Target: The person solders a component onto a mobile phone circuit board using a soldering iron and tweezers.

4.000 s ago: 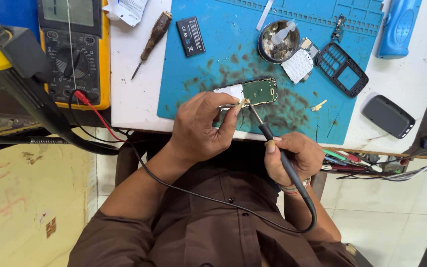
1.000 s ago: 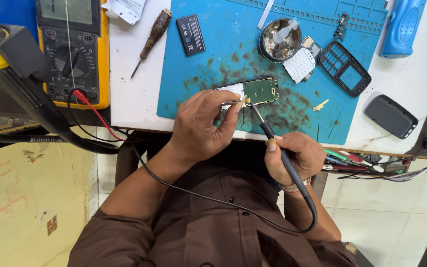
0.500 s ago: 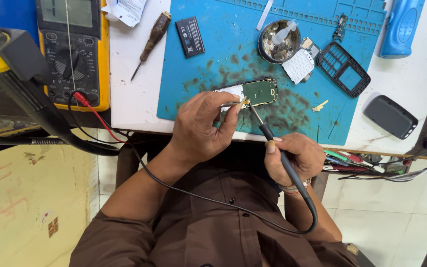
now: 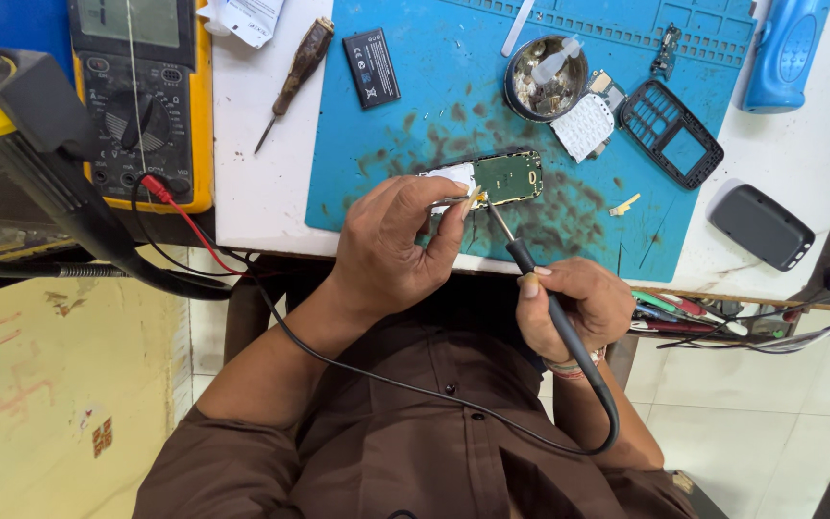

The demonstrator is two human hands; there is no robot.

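Workbench (image 4: 261, 207) in white spreads before me, and on it lies the blue repair mat (image 4: 415, 163), stained with dark scorch marks around its middle. Left of the mat sits my yellow multimeter (image 4: 141, 96), its red lead trailing off the near edge. At the far right corner stands a blue plastic case (image 4: 785, 53); nearer me on that side lies the dark grey back cover (image 4: 761, 226) of a phone, off the mat.

On the mat's far part I see the black keypad frame (image 4: 671, 133), the white keypad sheet (image 4: 583, 127) beside it, and a round metal dish (image 4: 545, 77) full of small parts. A black battery (image 4: 372, 67) lies near the mat's top left corner, and a wooden-handled screwdriver (image 4: 292, 82) rests just off it on the white surface.

My left hand (image 4: 391, 245) is curled at the mat's near edge, thumb and forefinger pinched tight on thin tweezers (image 4: 453, 200) whose tips reach the left end of the green circuit board (image 4: 492, 178). The board lies flat in the middle of the mat, among the stains.

My right hand (image 4: 578, 303) wraps closed around the black soldering iron (image 4: 540, 288), gripped like a pen, its cable looping back under my wrist. Its tip meets the board's near left corner, right beside the tweezers.
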